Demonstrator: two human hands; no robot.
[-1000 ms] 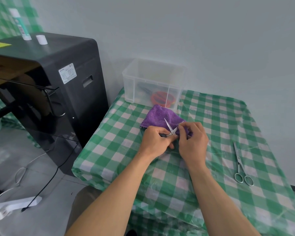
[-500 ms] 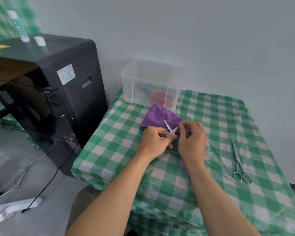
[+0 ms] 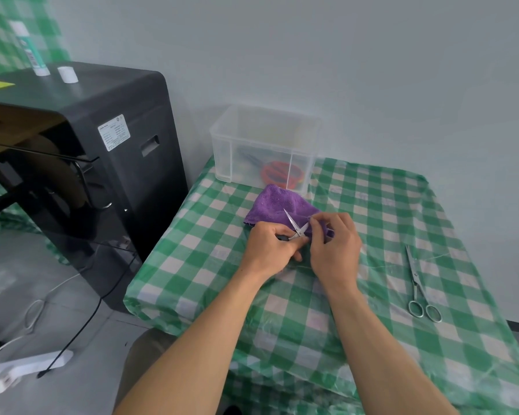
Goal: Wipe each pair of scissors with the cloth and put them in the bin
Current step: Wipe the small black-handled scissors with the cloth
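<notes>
Left hand (image 3: 270, 247) grips the small scissors (image 3: 295, 227), blades spread; right hand (image 3: 336, 244) pinches the cloth (image 3: 276, 205) over one blade, bin (image 3: 264, 145) at 12 o'clock. Best wiped pivot-to-tip, fingers behind the edge.

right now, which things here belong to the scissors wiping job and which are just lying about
Job: small scissors, blades open, gripped by the left hand; purple cloth, pinched by the right hand; steel scissors on the table; clear bin holding orange-handled scissors.
Lying about: black machine; glue stick and white cap on it; power strip.
</notes>
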